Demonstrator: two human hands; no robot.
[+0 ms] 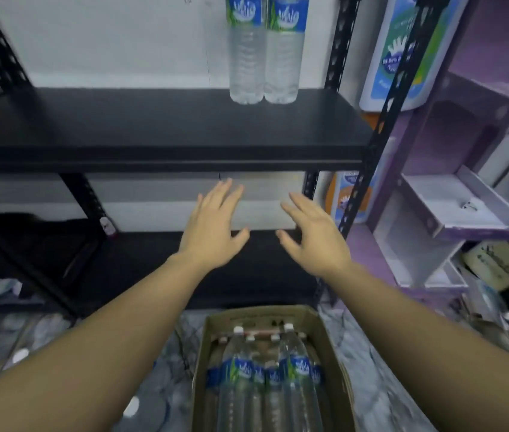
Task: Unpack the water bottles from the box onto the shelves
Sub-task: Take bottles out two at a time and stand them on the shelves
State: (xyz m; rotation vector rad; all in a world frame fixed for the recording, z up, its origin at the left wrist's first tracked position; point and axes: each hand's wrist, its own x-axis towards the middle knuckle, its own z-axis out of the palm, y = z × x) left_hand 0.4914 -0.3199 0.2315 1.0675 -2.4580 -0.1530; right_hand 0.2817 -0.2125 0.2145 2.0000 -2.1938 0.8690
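Note:
Two clear water bottles (264, 54) with blue labels stand side by side, touching, at the right rear of the black upper shelf (153, 129). Below, a brown cardboard box (329, 347) on the floor holds several more blue-labelled bottles (265, 375) with white caps. My left hand (212, 229) and my right hand (315, 235) hover side by side in front of the gap between the upper shelf and the lower black shelf (159, 269). Both hands have spread fingers and hold nothing. They are below the standing bottles and above the box.
Black perforated uprights (368, 160) frame the rack. A purple-and-white shelf unit (452, 194) stands to the right, with large printed water jugs (399, 54) behind the post. The floor is marbled grey, with clutter at both sides.

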